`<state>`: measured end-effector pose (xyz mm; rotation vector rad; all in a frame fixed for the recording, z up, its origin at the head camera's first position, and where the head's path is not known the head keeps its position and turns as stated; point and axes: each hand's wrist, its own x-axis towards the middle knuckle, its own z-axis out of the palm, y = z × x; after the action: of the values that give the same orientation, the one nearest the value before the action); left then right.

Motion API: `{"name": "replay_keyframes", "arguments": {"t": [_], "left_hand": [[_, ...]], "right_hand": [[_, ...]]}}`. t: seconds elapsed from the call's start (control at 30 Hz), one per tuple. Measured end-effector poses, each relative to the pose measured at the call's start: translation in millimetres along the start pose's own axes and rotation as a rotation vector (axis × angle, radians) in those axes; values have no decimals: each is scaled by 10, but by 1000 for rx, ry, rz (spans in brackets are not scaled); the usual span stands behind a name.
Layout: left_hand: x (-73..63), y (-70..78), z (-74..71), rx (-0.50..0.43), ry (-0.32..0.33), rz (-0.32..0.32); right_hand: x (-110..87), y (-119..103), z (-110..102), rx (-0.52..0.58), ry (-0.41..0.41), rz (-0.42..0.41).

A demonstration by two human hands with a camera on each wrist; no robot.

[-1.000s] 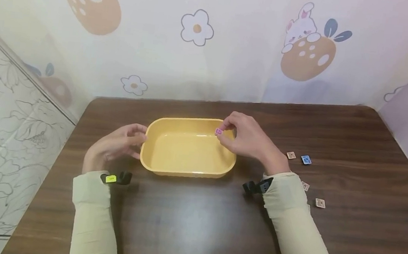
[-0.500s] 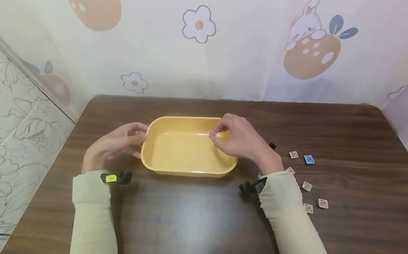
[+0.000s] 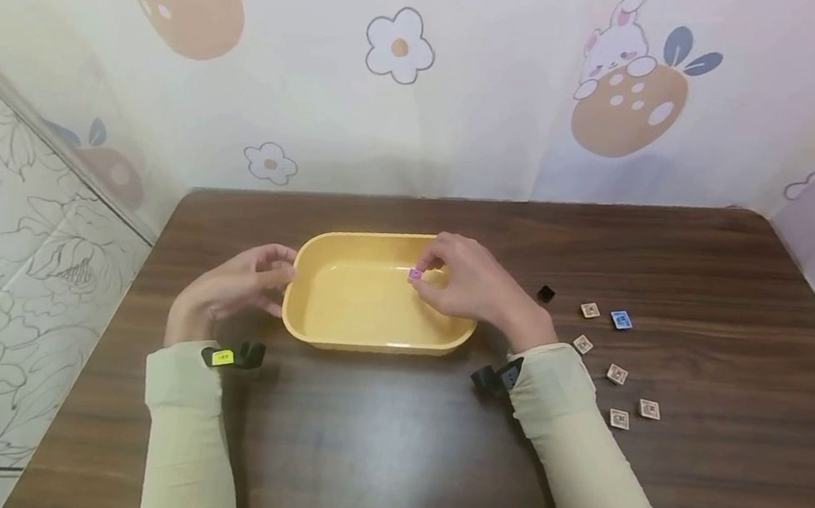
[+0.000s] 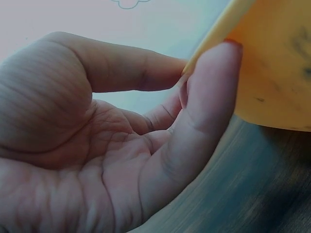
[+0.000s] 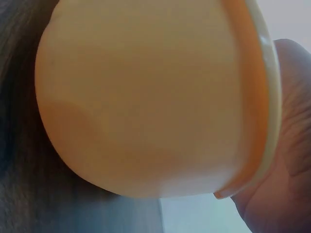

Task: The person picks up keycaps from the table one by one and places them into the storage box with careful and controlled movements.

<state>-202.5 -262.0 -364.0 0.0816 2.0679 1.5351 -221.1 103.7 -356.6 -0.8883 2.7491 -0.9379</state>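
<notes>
A yellow plastic tub (image 3: 367, 343) with rounded corners rests on the dark wooden table. My left hand (image 3: 230, 284) holds its left end, and in the left wrist view a thumb and finger pinch the tub's wall (image 4: 277, 68) at the rim. Reaching over the right end, my right hand (image 3: 468, 282) pinches a small square pink tile (image 3: 415, 275) between thumb and forefinger, above the tub's inside. In the right wrist view the tub's outer wall (image 5: 146, 107) hides the fingers and the tile; only part of the hand (image 5: 294, 141) shows behind the rim.
Right of the tub, small square tiles lie scattered on the table (image 3: 370, 451): a black one (image 3: 545, 293), a blue one (image 3: 621, 320) and several beige ones, such as a beige tile (image 3: 650, 409). A printed curtain (image 3: 467, 127) hangs behind the table's far edge.
My right hand has moved left and slightly nearer, bringing the pink tile farther over the tub. More tiles show beside the right arm. The left hand keeps its hold.
</notes>
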Motion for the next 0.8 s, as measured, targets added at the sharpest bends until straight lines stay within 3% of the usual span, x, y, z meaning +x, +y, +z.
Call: {"name": "replay_keyframes", "arguments": {"t": [0.37, 0.8], "left_hand": [[0, -15, 8, 1, -1, 4], [0, -14, 32, 7, 12, -4]], "right_hand": [[7, -22, 90, -31, 2, -4], [8, -14, 156, -81, 25, -66]]}}
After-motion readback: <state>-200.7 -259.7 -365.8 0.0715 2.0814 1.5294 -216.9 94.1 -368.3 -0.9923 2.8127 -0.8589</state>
